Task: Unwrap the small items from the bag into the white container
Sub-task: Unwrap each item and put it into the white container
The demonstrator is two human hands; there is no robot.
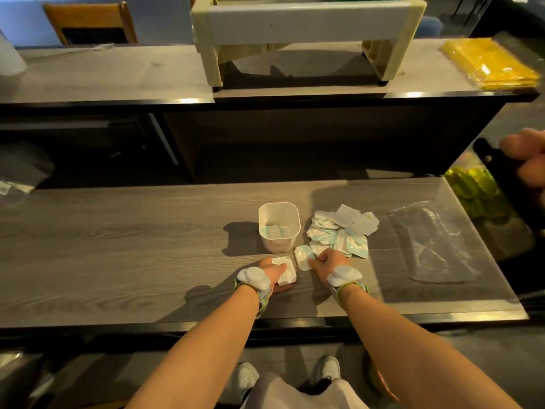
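Note:
A white square container stands on the wooden counter with a few pale items inside. Right of it lies a pile of small white and pale-blue wrapped packets. My left hand rests on crumpled white wrappers just in front of the container, fingers pressed on them. My right hand pinches one small packet at the near edge of the pile. A clear plastic bag lies flat to the right of the pile.
The counter's front edge runs just below my wrists. A raised shelf behind holds a cream plastic rack and yellow packets. Another person's hand holds a dark object at the far right, above green items.

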